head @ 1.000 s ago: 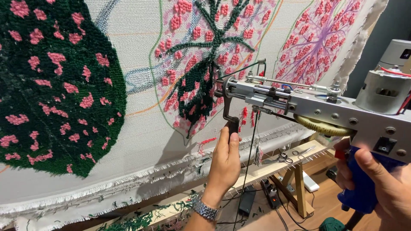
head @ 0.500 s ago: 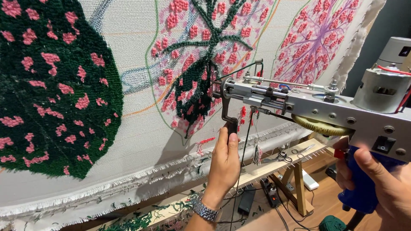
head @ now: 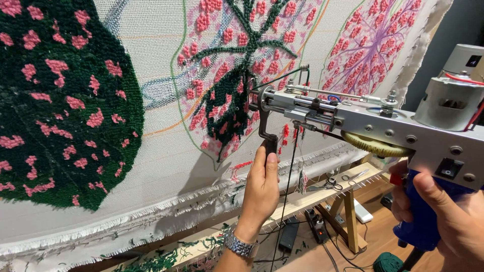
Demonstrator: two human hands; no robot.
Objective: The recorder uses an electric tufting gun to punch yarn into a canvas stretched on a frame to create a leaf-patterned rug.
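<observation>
Head view: we're holding the tufting gun (head: pixel 353 118) up to the stretched cloth (head: pixel 166 166), its tip pressing into the dark green stem of the pink leaf (head: pixel 237 75). Our left hand (head: pixel 262 189) is gripping the black front handle (head: pixel 267 136), fingers clamped around it. Our right hand (head: pixel 448 216) is wrapping the blue grip (head: pixel 421 216), fingers closed on it. A wooden frame (head: pixel 333 191) is sitting below.

The tufting gun (head: pixel 363 118) barred the way to the stretched cloth (head: pixel 166 151) at its lower middle. Bare cloth between the dark green patch (head: pixel 60 100) and the pink leaf (head: pixel 237 75) lay open. Below the cloth's frayed bottom edge, a wooden trestle (head: pixel 348 211) and cables (head: pixel 312 226) crowded the floor.
</observation>
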